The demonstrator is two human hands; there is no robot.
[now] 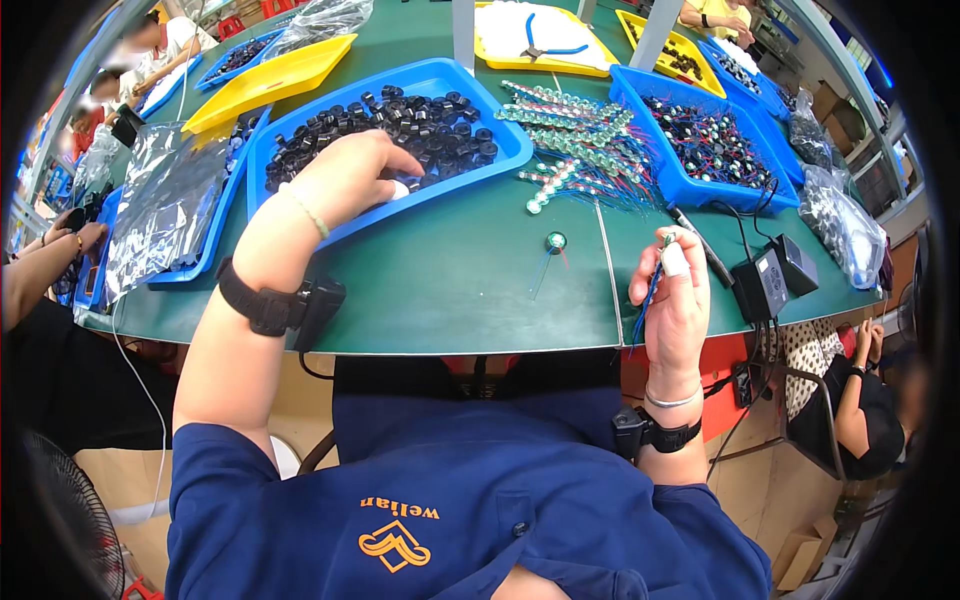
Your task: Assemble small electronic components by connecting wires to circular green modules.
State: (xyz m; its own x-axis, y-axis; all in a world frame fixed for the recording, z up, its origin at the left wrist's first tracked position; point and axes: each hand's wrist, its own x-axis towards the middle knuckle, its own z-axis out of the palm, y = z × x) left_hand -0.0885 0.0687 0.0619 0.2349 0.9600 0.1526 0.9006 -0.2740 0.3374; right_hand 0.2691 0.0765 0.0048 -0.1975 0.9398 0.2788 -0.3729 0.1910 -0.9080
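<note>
My left hand [345, 175] reaches over the near edge of a blue tray [515, 140] filled with small black cylindrical parts [425, 125]. Its forefinger and white-covered thumb stand apart, and no held part shows between them. At the right, my right hand [682, 285] is closed in a pinch on a small wired round part [667, 240], whose blue wires hang down along the fingers. A similar wired part [556, 242] lies alone on the green table [470, 290] between my hands. Farther back lie rows of small round greenish parts [575, 115] with red and blue wires.
Another blue tray [735, 180] at the right holds many wired parts. Beside it are a black pen-like tool [702, 247], black power adapters [765, 285] and plastic bags [843, 225]. Blue-handled cutters [545, 48] lie on a yellow tray. A silvery bag [170, 200] lies left; people sit around.
</note>
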